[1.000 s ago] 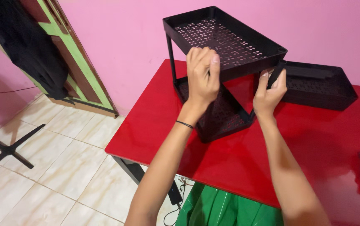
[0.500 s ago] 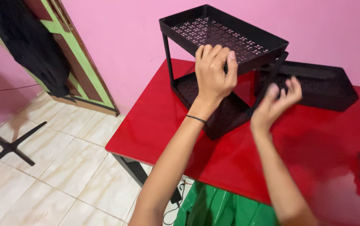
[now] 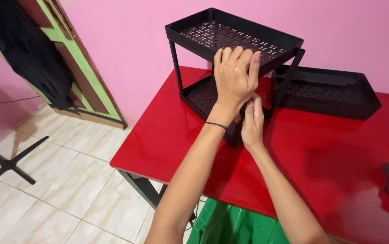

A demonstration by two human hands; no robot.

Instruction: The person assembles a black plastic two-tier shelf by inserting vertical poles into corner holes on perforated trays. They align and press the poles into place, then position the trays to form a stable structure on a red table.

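Rack (image 3: 230,40) corner hidden – left hand (image 3: 234,77) covers it

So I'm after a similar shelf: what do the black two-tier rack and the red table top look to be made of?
The two-tier rack looks like moulded matte black plastic: its trays have neat punched-pattern floors and thick, dull rims, though painted metal can't be ruled out. The table top looks like a glossy red laminate or lacquered board: it mirrors the arms and the separate black tray as soft reflections.
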